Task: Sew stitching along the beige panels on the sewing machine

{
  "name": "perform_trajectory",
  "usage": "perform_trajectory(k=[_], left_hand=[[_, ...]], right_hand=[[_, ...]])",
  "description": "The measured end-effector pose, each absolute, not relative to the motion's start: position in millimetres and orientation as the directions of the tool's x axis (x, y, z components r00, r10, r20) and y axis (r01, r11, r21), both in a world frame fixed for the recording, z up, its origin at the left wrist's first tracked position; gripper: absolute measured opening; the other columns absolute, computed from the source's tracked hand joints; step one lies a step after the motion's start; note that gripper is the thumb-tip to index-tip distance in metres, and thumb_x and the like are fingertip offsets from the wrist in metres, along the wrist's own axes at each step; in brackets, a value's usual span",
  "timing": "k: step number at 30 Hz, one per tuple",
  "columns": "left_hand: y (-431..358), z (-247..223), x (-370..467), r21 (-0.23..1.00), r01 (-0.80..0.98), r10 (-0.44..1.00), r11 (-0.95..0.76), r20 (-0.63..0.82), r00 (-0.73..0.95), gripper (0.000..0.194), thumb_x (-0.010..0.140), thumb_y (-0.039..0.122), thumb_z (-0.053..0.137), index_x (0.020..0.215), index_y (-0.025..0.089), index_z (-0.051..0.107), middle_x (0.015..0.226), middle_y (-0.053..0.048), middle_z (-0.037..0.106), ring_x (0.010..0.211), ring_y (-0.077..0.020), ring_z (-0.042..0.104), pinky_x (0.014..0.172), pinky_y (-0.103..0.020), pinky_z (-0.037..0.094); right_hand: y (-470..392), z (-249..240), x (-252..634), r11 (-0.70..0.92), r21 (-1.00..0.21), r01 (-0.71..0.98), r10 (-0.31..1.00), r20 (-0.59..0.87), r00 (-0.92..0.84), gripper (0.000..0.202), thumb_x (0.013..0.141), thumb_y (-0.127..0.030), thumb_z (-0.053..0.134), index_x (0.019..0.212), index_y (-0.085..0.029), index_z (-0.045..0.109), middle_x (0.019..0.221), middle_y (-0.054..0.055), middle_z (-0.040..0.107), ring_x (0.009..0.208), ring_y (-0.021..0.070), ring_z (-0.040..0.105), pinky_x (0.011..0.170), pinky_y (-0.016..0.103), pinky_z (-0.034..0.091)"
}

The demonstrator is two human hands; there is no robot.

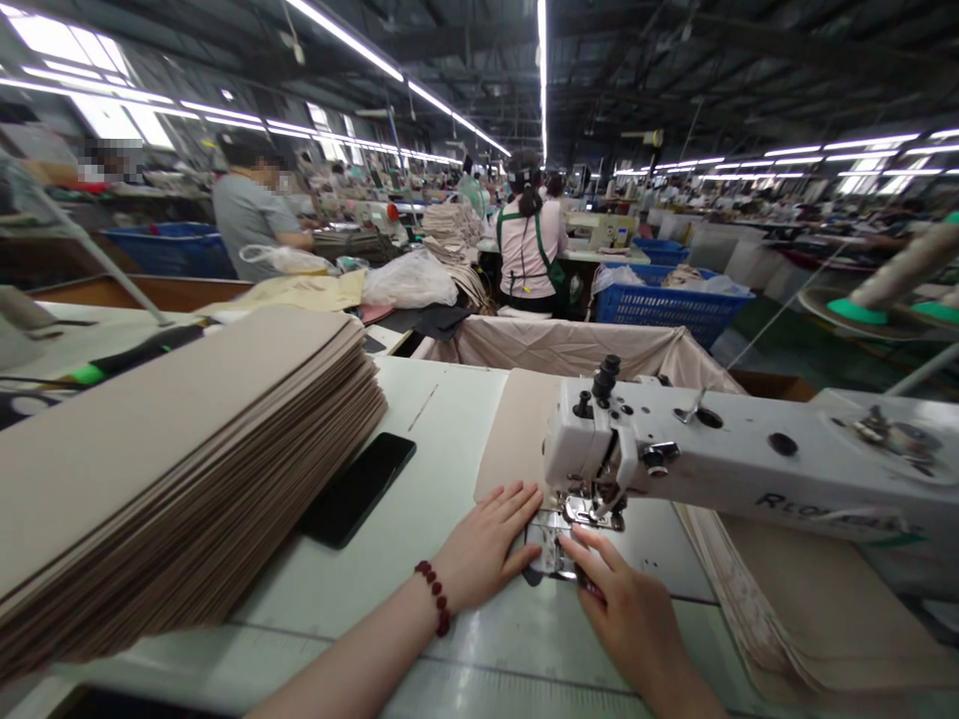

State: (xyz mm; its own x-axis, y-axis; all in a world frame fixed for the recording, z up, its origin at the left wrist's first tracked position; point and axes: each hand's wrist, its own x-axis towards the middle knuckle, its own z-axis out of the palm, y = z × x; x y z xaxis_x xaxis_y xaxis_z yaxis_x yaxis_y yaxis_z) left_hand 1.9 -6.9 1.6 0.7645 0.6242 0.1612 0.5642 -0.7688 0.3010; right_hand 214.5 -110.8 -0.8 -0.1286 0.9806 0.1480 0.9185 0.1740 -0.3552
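Observation:
My left hand (483,544), with a dark red bead bracelet on the wrist, lies flat with fingers spread on the near end of a beige fabric strip (516,429) running away under the sewing machine (749,459). My right hand (625,604) rests beside the presser foot (591,511), fingertips on the metal needle plate (546,544). Whether it pinches the fabric I cannot tell.
A tall stack of beige fabric pieces (172,469) fills the table's left side, with a black phone (358,487) beside it. More beige pieces (809,599) lie under the machine arm at right. Other workers sit beyond, near a blue basket (659,305).

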Motion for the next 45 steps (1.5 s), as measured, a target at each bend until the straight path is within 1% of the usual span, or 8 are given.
perform_trajectory(k=[5, 18, 25, 29, 38, 41, 43, 45], left_hand=[[-7, 5, 2, 0.292, 0.561, 0.618, -0.774, 0.157, 0.770, 0.057, 0.099, 0.047, 0.042, 0.150, 0.030, 0.025, 0.156, -0.002, 0.026, 0.142, -0.0231, 0.027, 0.116, -0.043, 0.023], [-7, 3, 4, 0.276, 0.577, 0.628, -0.769, 0.150, 0.764, 0.061, 0.098, 0.047, 0.044, 0.152, 0.029, 0.020, 0.157, -0.003, 0.024, 0.143, -0.0245, 0.021, 0.116, -0.044, 0.023], [-7, 4, 4, 0.282, 0.580, 0.631, -0.764, 0.137, 0.764, 0.060, 0.098, 0.047, 0.044, 0.151, 0.030, 0.022, 0.157, -0.002, 0.023, 0.143, -0.0225, 0.023, 0.117, -0.042, 0.022], [-7, 4, 4, 0.284, 0.573, 0.626, -0.768, 0.150, 0.765, 0.059, 0.098, 0.046, 0.045, 0.151, 0.031, 0.024, 0.156, -0.002, 0.025, 0.143, -0.0230, 0.024, 0.116, -0.043, 0.023], [-8, 0, 5, 0.278, 0.573, 0.628, -0.771, 0.186, 0.756, 0.059, 0.098, 0.049, 0.041, 0.150, 0.029, 0.024, 0.156, -0.003, 0.026, 0.143, -0.0240, 0.022, 0.116, -0.044, 0.021], [-10, 5, 4, 0.280, 0.579, 0.637, -0.766, 0.203, 0.744, 0.059, 0.096, 0.052, 0.044, 0.148, 0.029, 0.030, 0.154, -0.003, 0.032, 0.142, -0.0246, 0.027, 0.115, -0.044, 0.022], [-10, 12, 4, 0.285, 0.603, 0.663, -0.745, 0.220, 0.716, 0.054, 0.096, 0.051, 0.045, 0.144, 0.028, 0.037, 0.143, -0.005, 0.049, 0.134, -0.0241, 0.041, 0.114, -0.045, 0.023], [-11, 19, 3, 0.294, 0.653, 0.715, -0.698, 0.240, 0.656, 0.044, 0.100, 0.044, 0.037, 0.139, 0.025, 0.044, 0.119, -0.006, 0.066, 0.117, -0.0221, 0.056, 0.111, -0.044, 0.028]], right_hand=[[-112, 1, 216, 0.168, -0.373, 0.912, 0.983, 0.129, -0.128, 0.061, 0.083, -0.005, 0.046, 0.136, -0.035, 0.046, 0.142, -0.001, 0.049, 0.111, 0.0196, 0.061, 0.089, 0.035, 0.054], [-110, -3, 215, 0.161, -0.353, 0.922, 0.983, 0.138, -0.119, 0.060, 0.083, -0.006, 0.047, 0.134, -0.037, 0.046, 0.142, -0.003, 0.049, 0.113, 0.0189, 0.060, 0.087, 0.034, 0.054], [-110, -8, 216, 0.162, -0.358, 0.920, 0.982, 0.149, -0.116, 0.062, 0.082, -0.004, 0.047, 0.135, -0.037, 0.046, 0.142, -0.003, 0.049, 0.112, 0.0189, 0.060, 0.087, 0.035, 0.054], [-110, 0, 215, 0.164, -0.350, 0.922, 0.982, 0.150, -0.118, 0.059, 0.082, -0.006, 0.050, 0.134, -0.036, 0.048, 0.140, -0.002, 0.050, 0.106, 0.0197, 0.064, 0.084, 0.033, 0.055], [-110, -3, 213, 0.160, -0.357, 0.920, 0.976, 0.198, -0.093, 0.059, 0.082, -0.006, 0.051, 0.132, -0.036, 0.050, 0.138, -0.002, 0.052, 0.107, 0.0189, 0.063, 0.086, 0.033, 0.053], [-112, -3, 212, 0.148, -0.361, 0.921, 0.977, 0.199, -0.080, 0.057, 0.082, -0.006, 0.051, 0.131, -0.037, 0.051, 0.138, -0.003, 0.053, 0.107, 0.0187, 0.063, 0.086, 0.033, 0.053], [-113, -1, 212, 0.145, -0.365, 0.920, 0.977, 0.202, -0.074, 0.057, 0.082, -0.006, 0.050, 0.130, -0.037, 0.051, 0.137, -0.004, 0.053, 0.108, 0.0184, 0.062, 0.087, 0.033, 0.053], [-114, 0, 211, 0.147, -0.375, 0.916, 0.975, 0.212, -0.070, 0.057, 0.082, -0.006, 0.051, 0.130, -0.037, 0.051, 0.137, -0.005, 0.054, 0.110, 0.0182, 0.061, 0.089, 0.033, 0.051]])
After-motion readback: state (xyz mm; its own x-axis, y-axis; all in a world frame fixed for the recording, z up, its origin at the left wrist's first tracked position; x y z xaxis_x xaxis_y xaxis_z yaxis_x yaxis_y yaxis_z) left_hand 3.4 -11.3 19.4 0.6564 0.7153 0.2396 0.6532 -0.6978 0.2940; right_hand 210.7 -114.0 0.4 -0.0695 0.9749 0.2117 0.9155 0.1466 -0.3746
